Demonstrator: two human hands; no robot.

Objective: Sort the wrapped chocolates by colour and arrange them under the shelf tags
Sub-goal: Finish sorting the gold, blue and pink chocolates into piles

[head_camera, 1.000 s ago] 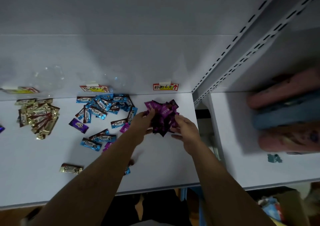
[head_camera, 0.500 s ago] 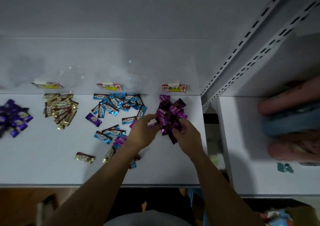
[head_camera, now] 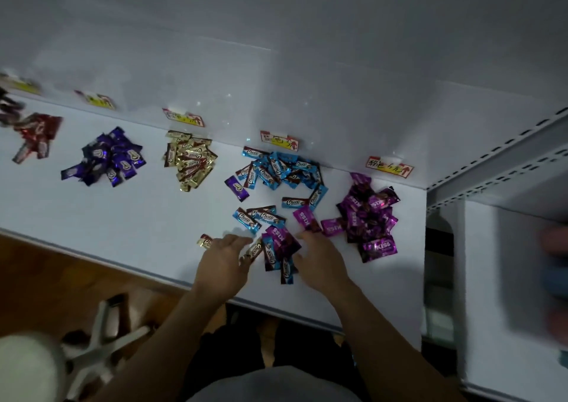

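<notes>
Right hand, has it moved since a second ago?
Yes. The right hand has left the pink Kiss pile under the rightmost tag, drawing leftward and back toward the front edge of the shelf.

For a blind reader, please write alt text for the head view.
The left hand and right hand reach into unsorted chocolates on a white shelf. Behind, red, purple, gold, blue and magenta piles lie below price tags.

White shelf (head_camera: 92,217) bears red pile (head_camera: 37,134), purple pile (head_camera: 110,158), gold pile (head_camera: 190,163), blue pile (head_camera: 282,168), magenta pile (head_camera: 368,217), mixed strays (head_camera: 276,248).
</notes>
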